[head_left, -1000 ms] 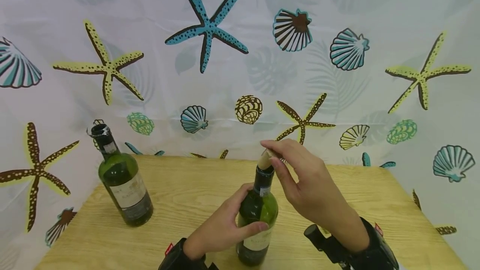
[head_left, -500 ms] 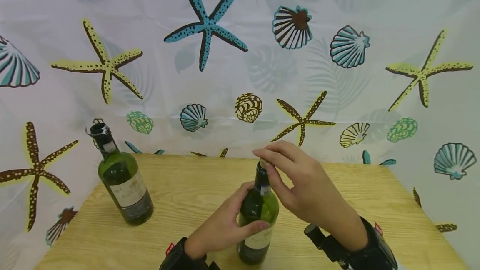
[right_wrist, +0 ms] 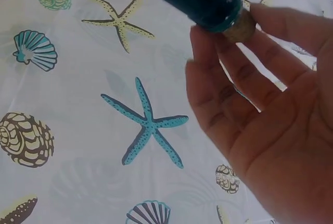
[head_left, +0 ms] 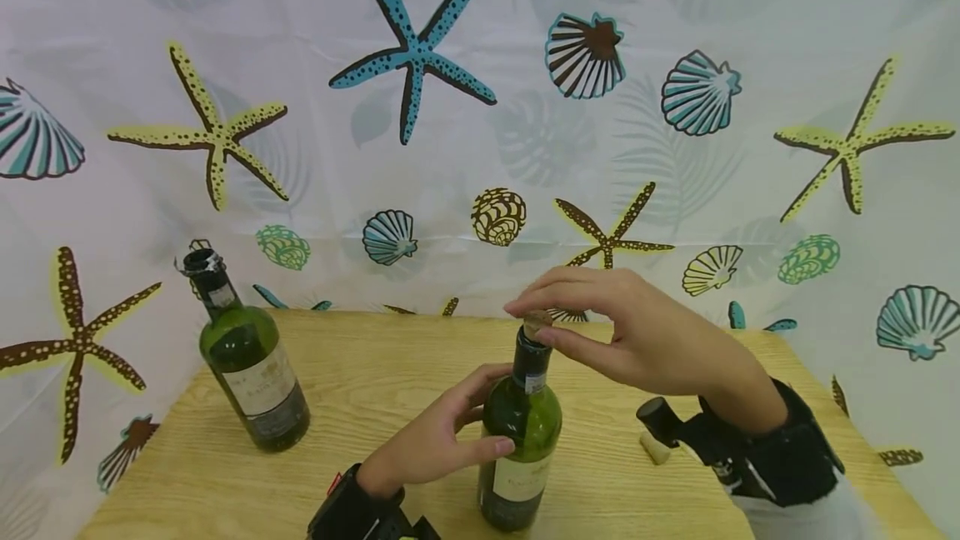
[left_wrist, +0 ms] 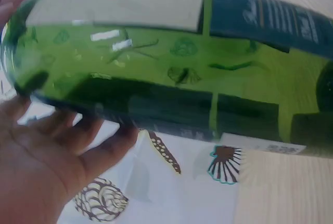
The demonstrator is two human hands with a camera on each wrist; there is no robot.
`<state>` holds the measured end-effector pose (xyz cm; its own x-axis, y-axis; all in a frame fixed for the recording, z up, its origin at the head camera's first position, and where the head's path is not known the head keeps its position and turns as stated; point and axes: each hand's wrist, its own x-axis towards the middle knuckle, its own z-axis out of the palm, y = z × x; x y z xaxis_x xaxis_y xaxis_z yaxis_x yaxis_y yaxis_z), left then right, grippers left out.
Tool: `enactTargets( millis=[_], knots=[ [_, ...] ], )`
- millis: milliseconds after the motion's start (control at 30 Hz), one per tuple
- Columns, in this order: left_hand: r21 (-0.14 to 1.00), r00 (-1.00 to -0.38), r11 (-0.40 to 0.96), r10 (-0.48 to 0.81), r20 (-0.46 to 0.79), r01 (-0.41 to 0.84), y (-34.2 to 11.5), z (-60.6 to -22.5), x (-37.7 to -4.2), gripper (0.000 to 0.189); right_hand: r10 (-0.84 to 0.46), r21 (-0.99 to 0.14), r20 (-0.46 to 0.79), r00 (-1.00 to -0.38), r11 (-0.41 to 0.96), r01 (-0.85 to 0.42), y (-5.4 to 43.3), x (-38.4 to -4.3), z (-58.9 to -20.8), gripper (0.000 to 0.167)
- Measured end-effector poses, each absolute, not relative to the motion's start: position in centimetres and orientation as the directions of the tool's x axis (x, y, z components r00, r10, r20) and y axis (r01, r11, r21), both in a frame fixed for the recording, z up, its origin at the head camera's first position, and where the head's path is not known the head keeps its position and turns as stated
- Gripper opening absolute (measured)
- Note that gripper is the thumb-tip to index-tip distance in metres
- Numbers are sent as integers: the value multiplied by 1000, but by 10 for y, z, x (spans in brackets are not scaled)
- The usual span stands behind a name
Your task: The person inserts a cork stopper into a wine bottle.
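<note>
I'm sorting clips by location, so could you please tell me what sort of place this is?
Probably an indoor recording corner rather than a lived-in room: a seashell-print sheet surrounds the back and sides of a wooden table, and both wrists wear black straps.

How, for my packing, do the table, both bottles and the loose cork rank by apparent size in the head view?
1. Table
2. Open bottle and corked bottle: too alike to rank
3. Loose cork, partly hidden
</note>
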<state>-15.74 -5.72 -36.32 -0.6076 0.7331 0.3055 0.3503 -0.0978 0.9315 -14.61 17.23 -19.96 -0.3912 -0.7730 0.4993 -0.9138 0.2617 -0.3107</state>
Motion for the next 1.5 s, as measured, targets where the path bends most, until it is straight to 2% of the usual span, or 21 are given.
enactTargets(
  millis=[67,200,400,633,867,1133,1300,1500],
  knots=[
    [939,-593,-112,749,294,324,-59,-365,-160,60,-800,-322,470,-373,239,-916,173,-150,-197,34],
    [943,-583,-130,757,295,307,-59,-366,-162,60,-781,-322,477,-402,271,-907,175,-151,-199,30],
    [939,-607,-92,741,288,332,-58,-367,-160,59,-753,-311,503,-423,299,-902,177,-150,-202,22],
    [940,-648,-20,719,250,341,-55,-366,-157,59,-769,-269,440,-464,380,-885,177,-147,-194,17],
    [939,-590,-83,759,277,333,-55,-373,-160,76,-797,-321,315,-515,421,-849,178,-149,-187,18],
    [942,-574,-109,769,282,317,-51,-379,-164,65,-816,-371,310,-487,368,-853,180,-153,-185,12],
    [950,-593,-112,758,271,291,-48,-378,-164,65,-804,-378,338,-489,360,-853,181,-152,-187,7],
    [952,-643,-94,717,267,291,-49,-381,-159,67,-779,-374,348,-521,395,-839,174,-147,-187,5]
  ],
)
